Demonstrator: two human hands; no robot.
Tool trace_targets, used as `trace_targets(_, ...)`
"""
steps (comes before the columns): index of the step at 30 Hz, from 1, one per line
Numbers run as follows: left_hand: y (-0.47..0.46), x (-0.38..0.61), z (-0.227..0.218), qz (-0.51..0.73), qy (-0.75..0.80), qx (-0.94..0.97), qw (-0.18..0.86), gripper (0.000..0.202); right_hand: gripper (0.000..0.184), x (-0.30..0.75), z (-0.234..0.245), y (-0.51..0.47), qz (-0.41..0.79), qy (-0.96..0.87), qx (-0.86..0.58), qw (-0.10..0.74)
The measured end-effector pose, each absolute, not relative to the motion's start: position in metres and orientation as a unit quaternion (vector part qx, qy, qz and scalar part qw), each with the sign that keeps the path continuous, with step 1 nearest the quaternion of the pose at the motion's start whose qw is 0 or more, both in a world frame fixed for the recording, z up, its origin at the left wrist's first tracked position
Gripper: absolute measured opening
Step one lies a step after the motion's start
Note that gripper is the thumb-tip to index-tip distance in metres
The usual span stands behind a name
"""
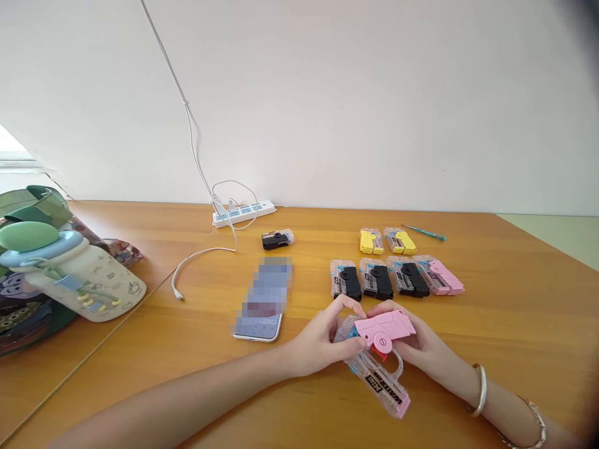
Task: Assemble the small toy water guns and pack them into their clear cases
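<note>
A pink and clear plastic toy water gun (384,329), half unfolded and lettered "MINI WATER", is held between my hands above the front of the table. My left hand (327,337) pinches its clear, blue-tinted end near the hinge, thumb against the pink part. My right hand (418,337) grips the pink part from the far side, its fingers partly hidden behind it. A red trigger shows beneath the round pink disc. Just beyond my hands lie three black folded water guns (378,280) and a pink folded water gun (440,277) in a row.
Two yellow folded water guns (371,241) and a teal screwdriver (423,232) lie farther back. At left are a phone (257,327), a black folded water gun (277,239), a white power strip (243,214), a charging cable (201,252) and a tilted bottle (100,284).
</note>
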State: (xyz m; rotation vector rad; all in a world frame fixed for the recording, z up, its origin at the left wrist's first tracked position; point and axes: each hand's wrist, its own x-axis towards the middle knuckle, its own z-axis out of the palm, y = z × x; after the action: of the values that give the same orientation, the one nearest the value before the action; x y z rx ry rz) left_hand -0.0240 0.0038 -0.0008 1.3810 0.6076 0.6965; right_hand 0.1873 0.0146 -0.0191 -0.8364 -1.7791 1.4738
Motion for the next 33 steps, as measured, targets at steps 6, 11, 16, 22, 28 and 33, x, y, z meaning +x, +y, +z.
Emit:
trace_targets(6, 0.006, -0.025, -0.007, 0.313, 0.299, 0.657, 0.617, 0.038, 0.024, 0.187, -0.018, 0.014, 0.55, -0.681, -0.337, 0.347)
trace_targets(11, 0.005, -0.026, -0.007, 0.301, 0.316, 0.673, 0.597, 0.035, 0.022, 0.187, -0.015, 0.014, 0.532, -0.693, -0.345, 0.344)
trace_targets(16, 0.004, -0.025, -0.004, 0.303, 0.329, 0.688, 0.572, 0.031, 0.024, 0.186, -0.017, 0.013, 0.503, -0.705, -0.344, 0.362)
trace_targets(22, 0.002, -0.024, -0.001, 0.298, 0.356, 0.711, 0.528, 0.025, 0.024, 0.184, -0.017, 0.01, 0.473, -0.706, -0.356, 0.39)
trace_targets(28, 0.002, -0.022, -0.002, 0.314, 0.345, 0.691, 0.552, 0.026, 0.021, 0.182, -0.016, 0.012, 0.496, -0.663, -0.373, 0.418)
trace_targets(33, -0.002, -0.022, 0.001, 0.282, 0.347, 0.707, 0.548, 0.026, 0.022, 0.189, -0.01, 0.021, 0.509, -0.633, -0.381, 0.443)
